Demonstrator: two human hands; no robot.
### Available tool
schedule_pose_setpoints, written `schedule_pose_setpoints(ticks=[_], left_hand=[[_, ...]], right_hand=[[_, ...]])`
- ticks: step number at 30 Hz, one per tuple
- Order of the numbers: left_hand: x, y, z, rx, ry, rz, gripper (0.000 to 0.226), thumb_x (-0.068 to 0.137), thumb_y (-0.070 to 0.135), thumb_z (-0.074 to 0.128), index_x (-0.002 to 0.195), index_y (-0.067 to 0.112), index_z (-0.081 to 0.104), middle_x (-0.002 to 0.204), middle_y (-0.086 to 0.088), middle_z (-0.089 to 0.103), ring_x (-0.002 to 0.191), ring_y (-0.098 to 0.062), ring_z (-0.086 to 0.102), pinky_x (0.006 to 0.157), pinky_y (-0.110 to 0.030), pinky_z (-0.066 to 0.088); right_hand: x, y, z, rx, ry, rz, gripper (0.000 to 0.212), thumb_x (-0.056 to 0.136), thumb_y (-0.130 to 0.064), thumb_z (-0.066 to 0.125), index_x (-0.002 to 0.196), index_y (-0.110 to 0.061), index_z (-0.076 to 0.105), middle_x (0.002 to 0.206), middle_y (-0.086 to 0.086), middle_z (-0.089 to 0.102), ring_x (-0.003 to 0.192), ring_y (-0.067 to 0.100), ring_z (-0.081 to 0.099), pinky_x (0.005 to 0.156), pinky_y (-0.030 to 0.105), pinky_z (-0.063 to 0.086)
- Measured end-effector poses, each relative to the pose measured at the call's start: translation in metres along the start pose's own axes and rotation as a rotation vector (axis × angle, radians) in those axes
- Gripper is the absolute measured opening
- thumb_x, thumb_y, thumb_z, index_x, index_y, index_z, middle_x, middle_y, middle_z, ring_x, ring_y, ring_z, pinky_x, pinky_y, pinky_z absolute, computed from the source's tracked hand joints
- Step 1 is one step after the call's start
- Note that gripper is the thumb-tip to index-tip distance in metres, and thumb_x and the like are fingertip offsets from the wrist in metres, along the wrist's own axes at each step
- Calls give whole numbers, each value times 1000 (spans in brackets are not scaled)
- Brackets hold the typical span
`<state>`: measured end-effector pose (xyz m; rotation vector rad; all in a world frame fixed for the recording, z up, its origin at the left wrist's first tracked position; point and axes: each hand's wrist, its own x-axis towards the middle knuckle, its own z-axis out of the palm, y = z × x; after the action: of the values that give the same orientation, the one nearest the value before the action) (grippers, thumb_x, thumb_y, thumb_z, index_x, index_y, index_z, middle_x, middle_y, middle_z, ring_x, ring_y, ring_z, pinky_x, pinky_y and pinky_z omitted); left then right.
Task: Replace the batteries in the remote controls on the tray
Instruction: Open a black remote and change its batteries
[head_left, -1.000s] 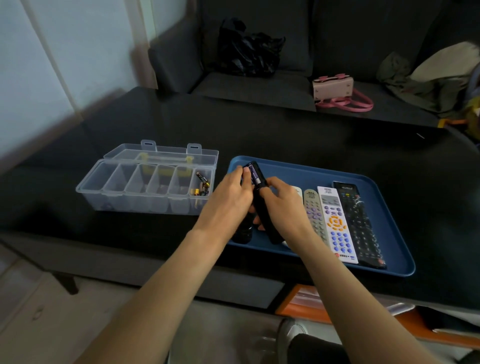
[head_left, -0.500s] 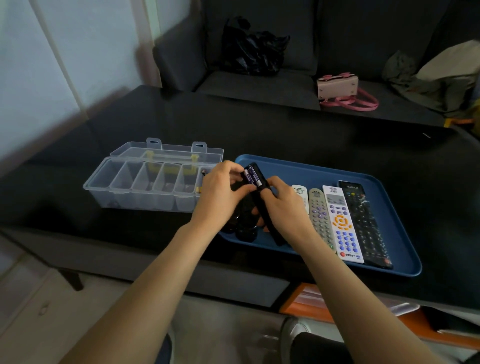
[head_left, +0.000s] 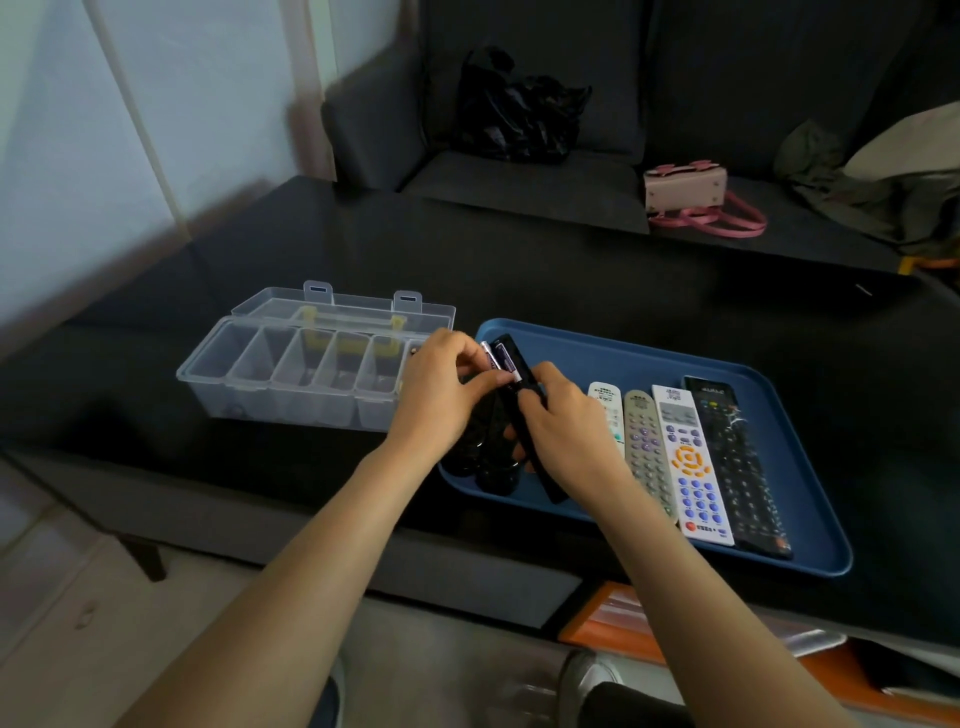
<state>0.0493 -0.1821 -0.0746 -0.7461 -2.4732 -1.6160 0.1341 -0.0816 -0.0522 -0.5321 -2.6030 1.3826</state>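
A blue tray (head_left: 779, 410) lies on the dark table. My right hand (head_left: 563, 426) grips a slim black remote (head_left: 522, 384), tilted up over the tray's left part with its open battery bay facing me. Purple-and-white batteries (head_left: 496, 358) sit in that bay. My left hand (head_left: 441, 389) pinches the batteries at the bay with thumb and fingers. Two glossy black remotes (head_left: 485, 452) lie under my hands. To the right lie a white remote (head_left: 608, 410), a beige remote (head_left: 644, 447), a white remote with an orange pad (head_left: 688, 462) and a black remote (head_left: 735, 457).
A clear plastic compartment box (head_left: 291, 374) with its lid open stands left of the tray; my left hand hides its right end. Behind the table is a dark sofa with a black bag (head_left: 519, 109), a pink handbag (head_left: 691, 195) and clothing (head_left: 883, 171).
The view has shifted slightly. My left hand's fingers have moved along the battery bay, and the held remote stays raised in my right hand.
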Motion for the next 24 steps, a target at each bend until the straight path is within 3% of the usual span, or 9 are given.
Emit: schedule_pose_setpoints(ticks=[4,8,12,17,20,24], left_hand=[[-2,4,-4,120,95,135,24,76,11,73,77,17,50,84,1,62,77,-11,61,69,-22,51],[-4,6,-8,274,91,242,18,80,11,69,79,18,51,83,2,58,77,-11,54,65,-21,43],[-3,4,-7,298,106,287,8,81,11,65,82,13,57,92,0,60,87,-13,56,75,-26,46],[0,6,-8,238,173,220,8,82,7,66,82,11,60,88,0,60,78,-2,49,72,-2,37],[1,6,-12,168,150,177,18,84,4,63,92,14,51,91,3,57,79,1,50,73,0,39],[2,8,-18,145,127,125,23,95,5,42,118,4,43,102,-6,51,83,-7,49,68,0,36]], right_hand=[[2,-2,3,21,-4,-1,16,99,-18,37,105,-12,51,85,12,67,66,21,65,51,29,54],[3,-2,3,26,-19,-1,16,99,-18,38,106,-14,51,86,11,67,65,18,65,47,23,54],[2,-3,6,10,-23,-13,15,98,-17,39,103,-13,52,86,12,67,64,20,66,48,26,54],[-1,-7,12,24,-56,-23,14,99,-14,38,104,-19,50,86,13,68,67,25,67,51,30,56],[-1,-7,12,40,-71,4,14,99,-14,38,104,-20,50,86,13,68,64,21,65,49,28,55],[4,-5,9,119,-65,67,15,99,-14,39,105,-17,51,81,12,68,60,19,63,49,28,54]])
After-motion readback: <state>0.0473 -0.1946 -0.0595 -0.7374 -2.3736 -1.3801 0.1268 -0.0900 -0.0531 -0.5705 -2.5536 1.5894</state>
